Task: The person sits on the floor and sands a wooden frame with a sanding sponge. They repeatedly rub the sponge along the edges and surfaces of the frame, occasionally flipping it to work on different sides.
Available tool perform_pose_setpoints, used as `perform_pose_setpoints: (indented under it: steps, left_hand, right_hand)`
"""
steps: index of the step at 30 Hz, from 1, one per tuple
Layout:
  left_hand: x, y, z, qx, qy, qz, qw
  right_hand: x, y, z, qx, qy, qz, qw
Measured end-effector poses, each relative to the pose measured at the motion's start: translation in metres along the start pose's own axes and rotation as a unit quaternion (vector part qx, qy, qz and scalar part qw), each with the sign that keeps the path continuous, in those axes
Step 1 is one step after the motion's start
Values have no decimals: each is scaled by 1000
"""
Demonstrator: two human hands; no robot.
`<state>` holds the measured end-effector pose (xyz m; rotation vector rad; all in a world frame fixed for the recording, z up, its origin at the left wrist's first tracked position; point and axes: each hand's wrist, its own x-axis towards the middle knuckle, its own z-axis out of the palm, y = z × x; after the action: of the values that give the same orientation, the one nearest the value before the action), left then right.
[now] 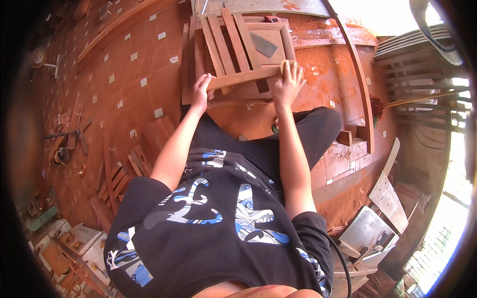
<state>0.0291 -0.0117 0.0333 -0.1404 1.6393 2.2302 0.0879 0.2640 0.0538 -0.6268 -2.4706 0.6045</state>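
A reddish-brown wooden slat [243, 77] lies crosswise in front of me, over a low stack of woodwork. Its left end is gripped between the thumb and fingers of my left hand [200, 93]. At the right end, my right hand [287, 88] presses a small yellowish pad [283, 65] against the wood, fingers stretched over it. The pad is mostly hidden, so its exact kind is unclear. Beyond the slat, several loose wooden strips [231, 42] rest side by side on a framed wooden panel [286, 39]. A dark grey flat sheet [263, 45] lies beside them.
A small red and black object [272, 19] sits at the panel's far edge. Orange sawdust [323, 64] covers the floor to the right, near a long wooden beam [358, 74]. Slatted wood pieces [117, 181] lie at left; a broom [377, 105] is at right.
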Motion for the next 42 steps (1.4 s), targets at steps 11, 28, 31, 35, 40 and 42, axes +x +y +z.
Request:
perform_pose_setpoints:
  steps: [11, 28, 31, 35, 40, 42]
  left_hand:
    - [2, -8, 2, 46, 81, 0, 996]
    - [9, -23, -3, 35, 80, 37, 995]
    - [7, -24, -8, 45, 73, 38, 996]
    - [8, -22, -9, 56, 35, 67, 996]
    - [8, -24, -6, 41, 38, 73, 996]
    - [8, -25, -4, 47, 53, 73, 995]
  right_hand:
    - [-47, -87, 4, 69, -199, -303, 929]
    - [-56, -95, 4, 44, -233, -345, 908]
    - [-43, -89, 0, 45, -215, -317, 923]
    - [-4, -46, -11, -45, -132, -109, 984]
    - [6, -16, -16, -92, -102, -13, 990]
    - [-11, -40, -14, -119, -183, -104, 970]
